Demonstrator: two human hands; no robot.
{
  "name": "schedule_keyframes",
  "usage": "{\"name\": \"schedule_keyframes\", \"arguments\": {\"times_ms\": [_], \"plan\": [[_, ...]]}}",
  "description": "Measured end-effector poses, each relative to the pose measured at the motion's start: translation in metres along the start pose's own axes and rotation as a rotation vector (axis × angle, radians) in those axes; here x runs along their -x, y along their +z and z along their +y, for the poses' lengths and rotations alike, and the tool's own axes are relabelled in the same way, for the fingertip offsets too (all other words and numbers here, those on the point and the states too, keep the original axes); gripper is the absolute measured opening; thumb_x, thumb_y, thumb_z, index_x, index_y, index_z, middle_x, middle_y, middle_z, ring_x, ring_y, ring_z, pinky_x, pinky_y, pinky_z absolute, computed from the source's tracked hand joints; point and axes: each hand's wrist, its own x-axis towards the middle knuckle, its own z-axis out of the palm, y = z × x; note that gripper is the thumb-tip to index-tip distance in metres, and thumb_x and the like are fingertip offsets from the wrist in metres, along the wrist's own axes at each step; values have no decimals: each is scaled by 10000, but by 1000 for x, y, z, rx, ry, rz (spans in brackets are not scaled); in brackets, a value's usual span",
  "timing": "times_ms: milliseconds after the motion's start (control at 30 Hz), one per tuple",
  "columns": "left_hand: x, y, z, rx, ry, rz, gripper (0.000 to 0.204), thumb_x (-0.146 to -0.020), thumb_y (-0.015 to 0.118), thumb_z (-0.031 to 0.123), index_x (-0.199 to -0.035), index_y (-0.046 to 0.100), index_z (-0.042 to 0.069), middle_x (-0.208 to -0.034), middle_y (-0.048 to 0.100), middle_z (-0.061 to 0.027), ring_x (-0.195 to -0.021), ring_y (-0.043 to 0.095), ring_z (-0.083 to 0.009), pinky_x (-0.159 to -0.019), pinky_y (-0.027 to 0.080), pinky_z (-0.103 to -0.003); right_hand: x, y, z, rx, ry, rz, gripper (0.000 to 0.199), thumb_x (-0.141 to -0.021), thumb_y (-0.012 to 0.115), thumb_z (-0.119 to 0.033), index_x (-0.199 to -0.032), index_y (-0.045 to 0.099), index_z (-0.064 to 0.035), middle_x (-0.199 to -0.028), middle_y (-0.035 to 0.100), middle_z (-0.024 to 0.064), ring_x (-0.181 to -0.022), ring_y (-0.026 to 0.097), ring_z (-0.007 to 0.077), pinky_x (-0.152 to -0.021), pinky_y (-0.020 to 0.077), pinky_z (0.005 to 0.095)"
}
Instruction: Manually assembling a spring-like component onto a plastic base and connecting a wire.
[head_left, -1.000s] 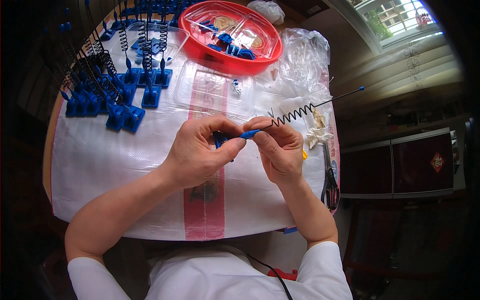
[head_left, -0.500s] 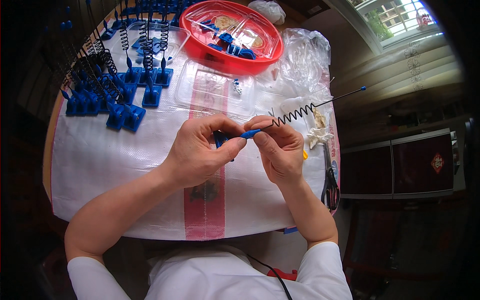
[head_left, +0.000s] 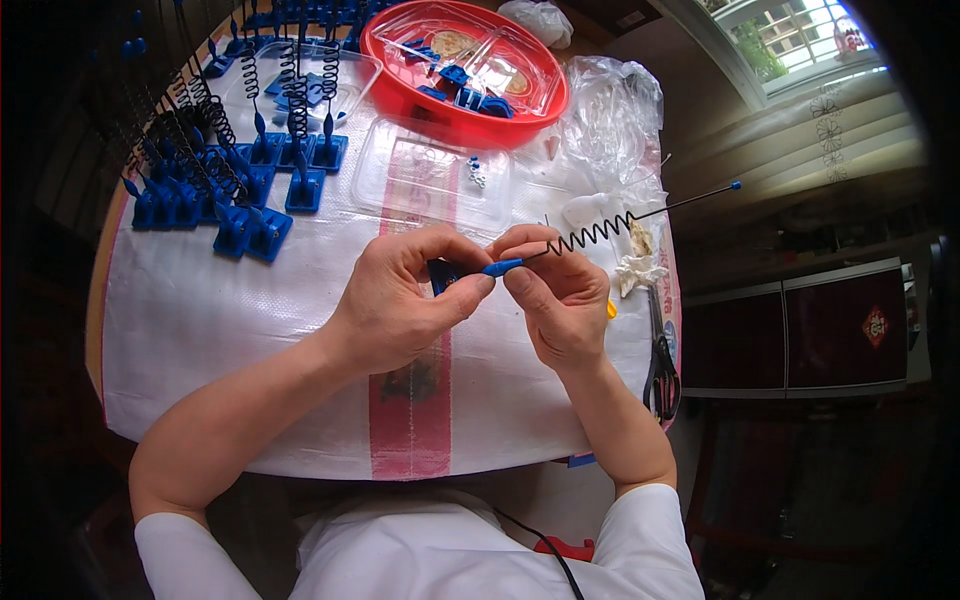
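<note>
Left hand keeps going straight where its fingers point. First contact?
Aside from the blue tapered sleeve between them, the left hand would likely meet the right hand first; how they line up in depth is unclear.

In the middle of the frame, the left hand [head_left: 395, 300] hides part of a blue base [head_left: 441, 278]. At upper left, some coiled wires [head_left: 298, 95] run off the top edge. Tiny pieces [head_left: 477, 172] at upper centre are too small to identify. The lower edge cuts off 2 white sleeves [head_left: 648, 545].
</note>
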Motion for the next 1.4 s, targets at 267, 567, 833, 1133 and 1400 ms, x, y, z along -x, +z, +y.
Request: {"name": "schedule_keyframes", "arguments": {"times_ms": [267,567,833,1133,1400], "plan": [[0,-2,1,-55,53,-37,144,-876,646,-35,-1014,676,-7,-943,639,-48,-848,587,-92,-741,500,-245,0,2,-1,71,-43,-24,213,-868,662,89,-1068,661,16,-1136,581,107,-1072,581,167,-936,485,325],[-3,-1,3,-146,198,38,102,-849,682,-8,-951,678,0,-917,648,-67,-843,610,-131,-756,488,-278,-3,3,-10,296,-155,-39,388,-811,745,41,-1174,606,46,-1212,540,133,-1105,569,198,-948,476,319],[-3,-5,3,-274,290,39,166,-847,687,-57,-987,648,22,-1065,615,-88,-1009,595,-167,-886,468,-291,0,-1,-14,364,-242,-23,391,-797,758,44,-1160,611,35,-1208,538,139,-1076,563,183,-927,483,314],[-4,-4,2,-398,458,92,204,-808,731,-60,-969,651,36,-1070,621,-99,-1004,620,-198,-828,506,-297,2,1,-14,393,-279,-3,287,-824,728,58,-1090,628,19,-1169,549,142,-1071,573,193,-933,481,312],[-4,-4,2,-416,479,82,194,-808,732,-55,-961,651,32,-1059,624,-101,-991,624,-205,-816,513,-300,3,2,-12,396,-260,5,257,-824,720,67,-1061,642,7,-1146,561,140,-1061,575,193,-921,481,315]]}}
